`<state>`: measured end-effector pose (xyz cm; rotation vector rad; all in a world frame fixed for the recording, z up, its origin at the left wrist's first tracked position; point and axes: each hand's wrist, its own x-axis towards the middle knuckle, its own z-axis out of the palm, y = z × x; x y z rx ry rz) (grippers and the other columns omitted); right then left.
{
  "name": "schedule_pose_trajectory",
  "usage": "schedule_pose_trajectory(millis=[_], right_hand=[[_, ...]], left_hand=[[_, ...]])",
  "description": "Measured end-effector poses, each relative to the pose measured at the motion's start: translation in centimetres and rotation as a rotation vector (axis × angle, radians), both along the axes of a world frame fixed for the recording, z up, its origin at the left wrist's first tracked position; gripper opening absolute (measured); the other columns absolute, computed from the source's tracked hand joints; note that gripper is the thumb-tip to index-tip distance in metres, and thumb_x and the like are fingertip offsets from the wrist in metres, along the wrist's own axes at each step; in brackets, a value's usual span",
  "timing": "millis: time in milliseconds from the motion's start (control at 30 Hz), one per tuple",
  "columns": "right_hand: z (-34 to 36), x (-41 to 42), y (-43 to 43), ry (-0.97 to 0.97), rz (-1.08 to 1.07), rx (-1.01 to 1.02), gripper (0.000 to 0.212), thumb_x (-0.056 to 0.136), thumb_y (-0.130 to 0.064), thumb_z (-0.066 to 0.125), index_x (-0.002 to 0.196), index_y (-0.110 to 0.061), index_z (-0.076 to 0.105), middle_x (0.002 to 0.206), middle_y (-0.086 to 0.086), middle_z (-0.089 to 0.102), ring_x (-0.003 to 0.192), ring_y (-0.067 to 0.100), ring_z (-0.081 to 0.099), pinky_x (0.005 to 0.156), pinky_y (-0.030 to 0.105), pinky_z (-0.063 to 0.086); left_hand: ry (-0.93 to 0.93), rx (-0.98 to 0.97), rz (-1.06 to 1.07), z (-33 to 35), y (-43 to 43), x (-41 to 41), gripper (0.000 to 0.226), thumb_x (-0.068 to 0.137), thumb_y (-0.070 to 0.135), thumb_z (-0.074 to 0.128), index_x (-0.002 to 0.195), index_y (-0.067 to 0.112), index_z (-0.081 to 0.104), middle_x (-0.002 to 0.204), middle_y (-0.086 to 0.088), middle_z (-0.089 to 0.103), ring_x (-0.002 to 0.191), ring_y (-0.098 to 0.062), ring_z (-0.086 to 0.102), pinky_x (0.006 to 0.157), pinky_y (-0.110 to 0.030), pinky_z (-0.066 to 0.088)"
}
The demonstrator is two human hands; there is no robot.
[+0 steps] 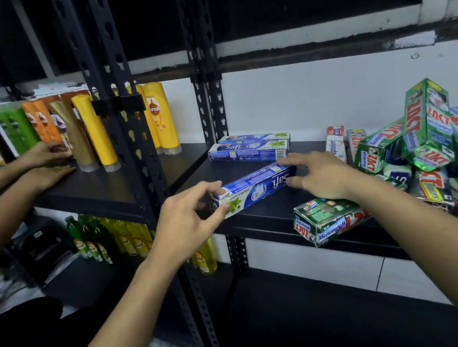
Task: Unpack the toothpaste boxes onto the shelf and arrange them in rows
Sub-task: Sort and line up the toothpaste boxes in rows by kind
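Both hands hold one blue Safi box [254, 189] lengthwise over the black shelf [192, 175]. The left hand [190, 217] pinches its end at nine o'clock and the right hand [320, 174] grips the end at three o'clock. The box seems to rest on the board, though its underside is hidden. At twelve o'clock from it, two more Safi boxes [248, 149] lie side by side against the wall. A tumbled heap of green Zact boxes [431, 143] fills the three o'clock side. At ten o'clock, another person's hands [45, 165] touch shampoo bottles [160, 118].
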<state>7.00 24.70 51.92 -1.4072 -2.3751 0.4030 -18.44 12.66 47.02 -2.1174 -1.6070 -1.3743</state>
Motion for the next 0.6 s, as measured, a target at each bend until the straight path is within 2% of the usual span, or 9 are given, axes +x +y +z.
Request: schedule_pose_trajectory(millis=[133,267,467,600], right_hand=[[0.0,0.0,0.0,-0.022,0.011,0.014,0.051,0.095,-0.038,0.058,0.144,-0.042,0.043,0.148,-0.006,0.047,0.131,0.025,0.047,0.104,0.032,0.035],[0.0,0.1,-0.1,-0.026,0.022,0.027,0.052,0.094,-0.037,0.059,0.143,-0.042,0.044,0.157,-0.01,0.032,0.137,0.025,0.041,0.109,0.033,0.031],[0.2,0.0,-0.4,-0.031,0.02,0.017,0.052,0.095,-0.036,0.059,0.144,-0.042,0.043,0.159,-0.01,0.027,0.141,0.026,0.036,0.114,0.035,0.027],[0.1,0.0,-0.4,-0.03,0.017,0.015,0.052,0.094,-0.036,0.059,0.144,-0.042,0.043,0.159,-0.01,0.028,0.141,0.027,0.036,0.114,0.036,0.028]], left_hand=[[0.008,0.036,0.033,-0.1,0.3,0.1,0.018,0.082,0.028,0.079,0.096,0.022,0.068,0.116,0.013,0.071,0.099,0.001,0.066,0.078,-0.027,0.057],[0.082,0.062,0.05,-0.1,0.6,-0.3,0.02,0.082,0.03,0.079,0.097,0.02,0.071,0.113,0.009,0.072,0.098,-0.003,0.067,0.08,-0.032,0.057],[0.233,0.036,0.085,1.0,0.6,-0.3,0.016,0.084,0.036,0.075,0.09,0.022,0.071,0.116,0.01,0.071,0.098,-0.008,0.062,0.08,-0.034,0.054],[0.16,-0.001,0.057,0.5,0.5,-0.4,0.024,0.087,0.043,0.071,0.106,0.028,0.067,0.108,0.016,0.071,0.094,-0.003,0.061,0.076,-0.034,0.055]])
